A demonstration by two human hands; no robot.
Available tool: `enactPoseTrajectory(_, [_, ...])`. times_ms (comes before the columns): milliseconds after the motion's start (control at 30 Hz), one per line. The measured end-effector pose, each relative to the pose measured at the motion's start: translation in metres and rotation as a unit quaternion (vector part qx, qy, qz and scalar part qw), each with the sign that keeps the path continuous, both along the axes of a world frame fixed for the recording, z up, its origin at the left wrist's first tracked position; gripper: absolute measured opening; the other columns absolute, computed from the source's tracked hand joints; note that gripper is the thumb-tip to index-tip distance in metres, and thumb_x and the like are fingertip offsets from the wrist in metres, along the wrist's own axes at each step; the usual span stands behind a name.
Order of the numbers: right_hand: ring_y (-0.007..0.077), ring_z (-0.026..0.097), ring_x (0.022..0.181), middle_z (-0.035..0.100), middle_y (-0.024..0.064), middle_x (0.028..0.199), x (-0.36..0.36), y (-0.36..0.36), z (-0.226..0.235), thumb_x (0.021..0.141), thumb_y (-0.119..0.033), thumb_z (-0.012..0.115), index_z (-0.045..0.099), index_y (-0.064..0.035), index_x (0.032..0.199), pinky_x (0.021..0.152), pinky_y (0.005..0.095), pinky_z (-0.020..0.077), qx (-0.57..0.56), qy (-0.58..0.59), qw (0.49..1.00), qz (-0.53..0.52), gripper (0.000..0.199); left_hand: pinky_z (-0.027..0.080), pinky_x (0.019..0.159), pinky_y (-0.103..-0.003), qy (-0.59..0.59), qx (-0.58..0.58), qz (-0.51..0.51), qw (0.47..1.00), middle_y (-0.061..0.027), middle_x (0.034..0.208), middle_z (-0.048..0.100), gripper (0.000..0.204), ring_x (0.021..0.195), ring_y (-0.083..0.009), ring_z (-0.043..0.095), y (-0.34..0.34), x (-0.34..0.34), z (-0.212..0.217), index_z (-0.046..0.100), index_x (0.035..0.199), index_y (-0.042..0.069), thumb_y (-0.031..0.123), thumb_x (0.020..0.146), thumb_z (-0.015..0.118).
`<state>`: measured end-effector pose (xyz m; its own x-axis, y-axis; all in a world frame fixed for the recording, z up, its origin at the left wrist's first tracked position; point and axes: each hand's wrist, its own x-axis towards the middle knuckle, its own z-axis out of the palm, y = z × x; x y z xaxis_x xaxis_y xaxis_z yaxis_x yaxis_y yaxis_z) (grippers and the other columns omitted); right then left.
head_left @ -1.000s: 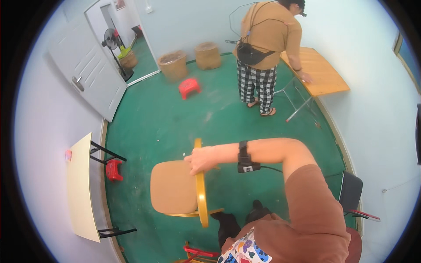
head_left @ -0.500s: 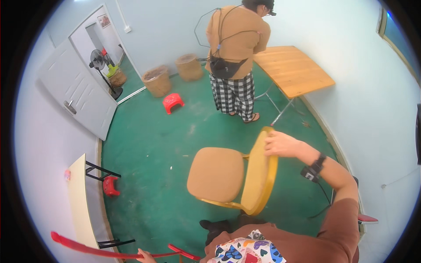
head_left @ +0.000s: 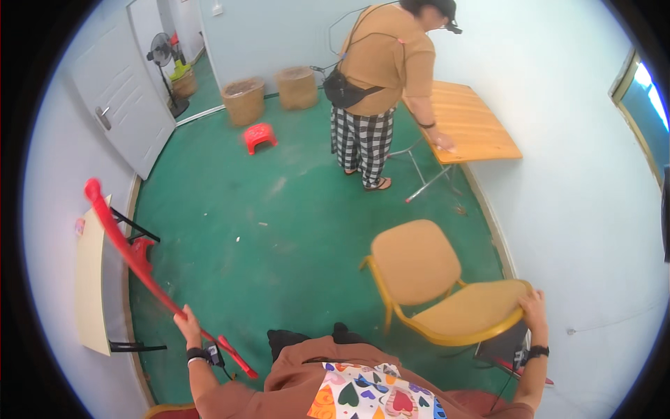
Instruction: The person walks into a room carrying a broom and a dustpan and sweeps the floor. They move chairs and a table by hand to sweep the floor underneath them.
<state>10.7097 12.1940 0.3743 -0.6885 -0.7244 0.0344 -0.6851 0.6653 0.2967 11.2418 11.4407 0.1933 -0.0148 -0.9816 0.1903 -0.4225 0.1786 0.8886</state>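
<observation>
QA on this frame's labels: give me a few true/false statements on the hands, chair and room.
1. The right hand grips the chair by its backrest. True.
2. The left hand is empty. False: it holds a long red stick.
3. The chair lies tipped over on the floor. False: it stands upright.
4. Another person has a hand on the wooden table. True.
5. The red stool sits on that table. False: it is on the green floor.

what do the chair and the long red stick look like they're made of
The chair: tan padded seat and back, likely fabric or vinyl with a matte look, on a yellow tubular frame, probably painted metal. The red stick: thin, evenly bright red and slightly bowed, so probably plastic.
</observation>
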Motion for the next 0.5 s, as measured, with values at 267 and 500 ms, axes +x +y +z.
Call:
enactPoseTrajectory(267, [0.0317,0.049,0.093,0.061,0.0073,0.077,0.068,0.133,-0.062,0.064,-0.002,0.057,0.057,-0.0103,0.071,0.086,0.042,0.036,0.02,-0.025,0.981,-0.192,0.011,0.031,0.046,-0.034,-0.078,-0.062,-0.075,0.992,-0.0028,0.052,0.038,0.033,0.05,-0.0114,0.035,0.028,-0.072,0.015,0.042,0.059,0.0,0.015,0.085,0.055])
enactPoseTrajectory(500, [0.0339,0.058,0.077,0.063,0.0142,0.076,0.045,0.139,-0.049,0.069,-0.001,0.056,0.06,-0.0043,0.073,0.068,0.0404,0.0468,-0.023,-0.26,0.886,-0.382,0.007,0.038,0.05,-0.036,-0.096,-0.049,-0.109,0.988,-0.0053,0.054,0.043,0.033,0.051,-0.0162,0.04,0.03,-0.1,-0.009,0.045,0.06,0.0,0.019,0.084,0.058])
